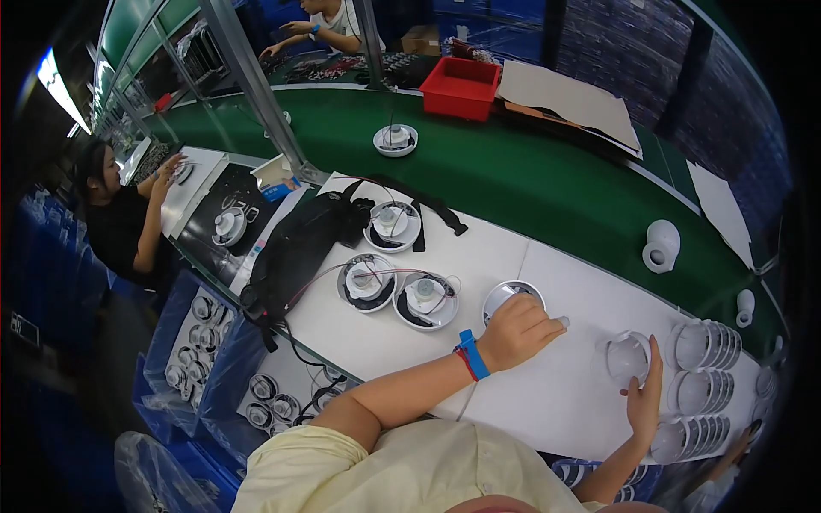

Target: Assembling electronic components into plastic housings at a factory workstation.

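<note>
My left hand (517, 332), wearing a blue wrist strap (471, 354), is closed over the white table (547, 385). A small whitish bit shows at its fingertips, too small to name. Partly hidden behind that hand is a white round bowl-shaped housing (505, 296) with a dark rim. My right hand (646, 398) curves round the right side of a clear round cover (627, 359), thumb at its near edge and fingers along its far side. Left of my left hand stand white round lamp housings (427, 299) with thin wires, grouped together.
Stacked round covers (697, 392) stand in rows at the right. A black bag (304, 239) with straps lies at the left. Beyond runs a green conveyor (530, 179) with a red bin (460, 88), cardboard sheets (569, 98) and a white cylindrical part (661, 246). Co-workers sit left and across.
</note>
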{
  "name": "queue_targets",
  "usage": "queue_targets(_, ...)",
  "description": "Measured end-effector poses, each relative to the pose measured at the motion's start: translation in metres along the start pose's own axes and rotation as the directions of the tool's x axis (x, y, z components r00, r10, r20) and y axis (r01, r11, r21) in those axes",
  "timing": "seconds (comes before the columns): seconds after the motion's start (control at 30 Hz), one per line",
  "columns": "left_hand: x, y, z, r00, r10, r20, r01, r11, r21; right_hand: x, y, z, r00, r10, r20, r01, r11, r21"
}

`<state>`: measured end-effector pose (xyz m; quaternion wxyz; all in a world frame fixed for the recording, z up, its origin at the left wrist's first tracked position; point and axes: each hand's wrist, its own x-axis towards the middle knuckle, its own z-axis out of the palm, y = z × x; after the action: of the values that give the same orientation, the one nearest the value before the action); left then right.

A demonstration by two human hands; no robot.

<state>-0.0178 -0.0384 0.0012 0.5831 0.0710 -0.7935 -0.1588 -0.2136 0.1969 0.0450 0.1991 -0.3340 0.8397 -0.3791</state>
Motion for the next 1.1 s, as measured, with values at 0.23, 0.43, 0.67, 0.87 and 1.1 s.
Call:
queue_targets(0.23,0.000,-0.003,-0.005,0.999,-0.038,0.021,0.039,0.999,-0.035,-0.014,-0.036,0.039,0.990,-0.087,0.114,0.072,0.989,0.132)
queue_targets(0.43,0.003,-0.008,-0.001,0.990,-0.136,0.022,0.137,0.990,-0.046,0.059,0.008,0.046,0.917,-0.380,0.126,0.333,0.899,0.284)
queue_targets(0.67,0.005,-0.017,-0.006,0.942,-0.327,0.077,0.326,0.945,0.024,0.095,0.021,0.107,0.966,0.013,0.259,-0.236,0.457,0.858)
queue_targets(0.87,0.001,-0.010,0.002,0.933,-0.340,0.118,0.338,0.940,0.042,0.051,-0.041,0.120,0.855,-0.348,0.385,-0.242,0.388,0.889)
queue_targets(1.1,0.000,-0.008,-0.001,0.955,-0.263,0.135,0.253,0.964,0.088,0.043,-0.042,0.120,0.846,-0.329,0.419,-0.240,0.466,0.852)
